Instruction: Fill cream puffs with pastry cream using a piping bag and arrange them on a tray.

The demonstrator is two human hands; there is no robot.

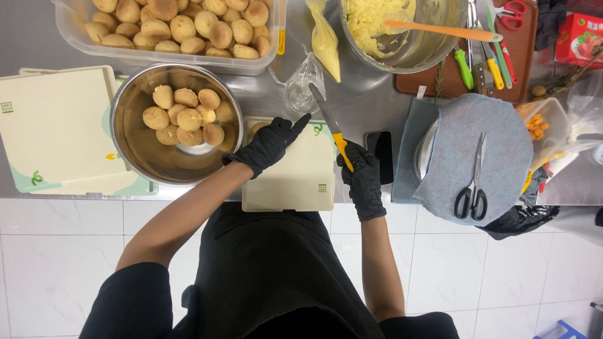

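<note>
A person in black gloves stands at a steel surface (370, 107) over a white tiled floor. Nearest the edge lies a cream box (295, 179) with a small green-and-yellow mark near its front edge. The left hand (267, 146) rests on the box's far left corner, fingers (295, 125) spread and covering a small round bun, of which only a sliver shows. The right hand (362, 176) has its fingers closed around the yellow handle of a knife (330, 122), whose blade points up and away toward a clear bag (303, 88). Just right of that hand lies a dark phone (380, 154). Further right, black-handled scissors (474, 182) lie on a grey cloth (477, 144) draped over a round thing. Left of the box stands a steel bowl (135, 150) holding golden buns (185, 116), and beyond it to the left lie flat cream boxes (56, 125) with small green marks at their corners. At the far side, a clear tub (75, 37) is heaped with more buns, a filled piping bag (325, 44) lies beside it, and a second steel bowl (433, 47) holds pale cream with an orange spatula (440, 29). A brown board (524, 56) carries coloured knives, and a red carton (581, 41) sits at the far right corner.
</note>
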